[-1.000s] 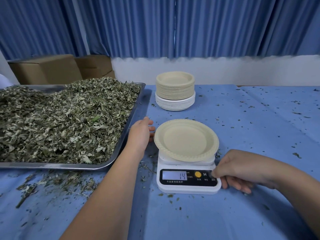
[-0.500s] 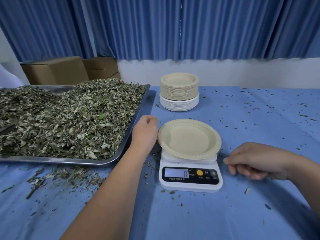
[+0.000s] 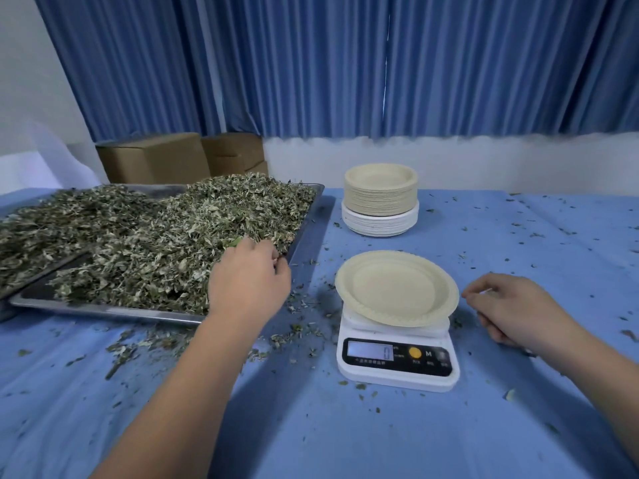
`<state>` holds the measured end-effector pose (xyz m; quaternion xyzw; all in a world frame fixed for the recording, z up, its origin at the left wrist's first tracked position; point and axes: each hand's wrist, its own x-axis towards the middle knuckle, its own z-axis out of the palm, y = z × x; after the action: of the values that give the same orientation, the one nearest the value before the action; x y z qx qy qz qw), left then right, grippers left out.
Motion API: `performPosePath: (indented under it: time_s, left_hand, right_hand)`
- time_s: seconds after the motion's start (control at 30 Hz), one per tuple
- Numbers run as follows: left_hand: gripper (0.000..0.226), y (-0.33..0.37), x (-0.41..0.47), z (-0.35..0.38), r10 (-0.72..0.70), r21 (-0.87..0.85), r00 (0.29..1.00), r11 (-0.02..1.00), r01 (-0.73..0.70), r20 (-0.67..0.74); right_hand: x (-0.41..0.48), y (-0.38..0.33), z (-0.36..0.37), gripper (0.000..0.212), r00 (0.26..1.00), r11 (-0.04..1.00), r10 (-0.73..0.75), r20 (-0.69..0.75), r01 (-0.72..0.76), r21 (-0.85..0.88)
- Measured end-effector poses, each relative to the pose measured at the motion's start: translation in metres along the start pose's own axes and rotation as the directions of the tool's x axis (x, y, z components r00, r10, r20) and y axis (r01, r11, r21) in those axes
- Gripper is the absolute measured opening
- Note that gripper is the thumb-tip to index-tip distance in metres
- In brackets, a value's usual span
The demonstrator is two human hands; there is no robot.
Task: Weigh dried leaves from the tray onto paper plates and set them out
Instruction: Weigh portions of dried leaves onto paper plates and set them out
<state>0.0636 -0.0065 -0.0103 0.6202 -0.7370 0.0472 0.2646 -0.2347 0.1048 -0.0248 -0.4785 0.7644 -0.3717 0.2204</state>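
Only part of the tray (image 3: 305,216) shows: its left end runs out of frame, and the leaves (image 3: 138,243) heaped in it cover nearly all its floor. On the scale (image 3: 397,375) I read a blurred 0 on the display; the small print under the buttons is too fine to make out. An empty plate (image 3: 396,288) sits on the scale and overhangs it, hiding the platform's far side. Behind it stands a stack of plates (image 3: 380,198), beige over white, on the desk (image 3: 345,440), which is strewn with leaf crumbs.

My left hand (image 3: 247,281) reaches over the tray's near right corner, back of the hand up, fingers (image 3: 266,250) bent down into the leaves. Their tips are buried, so I cannot tell whether they have closed on any. My right hand (image 3: 508,305) lies on the desk just right of the plate, apart from it, fingers loosely curled and holding nothing. Both forearms are cut by the frame's edge.
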Motion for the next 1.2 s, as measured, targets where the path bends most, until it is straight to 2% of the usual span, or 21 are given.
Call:
performPosePath:
  time_s: [0.17,0.4,0.5,0.6,0.83,1.0,1.2]
  left_hand:
    - [0.035,-0.008,-0.013,0.004,-0.115,0.138,0.989,0.985,0.102,0.095]
    - [0.048,-0.010,-0.019,0.004,-0.207,0.244,0.974,0.953,0.180,0.091]
    - [0.056,-0.009,-0.020,0.006,-0.228,0.236,0.956,0.955,0.183,0.184]
    - [0.059,-0.007,-0.022,0.008,-0.204,0.238,0.945,0.961,0.143,0.257]
    - [0.051,-0.007,-0.023,0.008,-0.167,0.214,0.956,0.970,0.115,0.242]
    - [0.052,-0.004,-0.026,0.011,-0.173,0.271,0.950,0.957,0.100,0.258]
    - [0.047,-0.001,-0.027,0.018,-0.127,0.314,0.957,0.949,0.041,0.261]
  right_hand:
    - [-0.001,-0.001,0.007,0.023,0.992,0.990,-0.128,-0.021,0.126,-0.071]
    - [0.000,0.001,0.006,0.026,0.992,0.987,-0.127,-0.006,0.126,-0.103]
    - [0.002,0.003,0.004,0.027,0.992,0.986,-0.125,-0.018,0.122,-0.112]
    - [0.003,0.006,0.005,0.029,0.992,0.985,-0.127,-0.026,0.124,-0.120]
    - [0.005,0.007,0.005,0.030,0.988,0.981,-0.150,-0.038,0.143,-0.134]
    - [0.006,0.007,0.006,0.028,0.985,0.976,-0.163,-0.059,0.152,-0.159]
    - [0.014,0.005,0.005,0.024,0.984,0.995,-0.096,-0.152,0.093,-0.030]
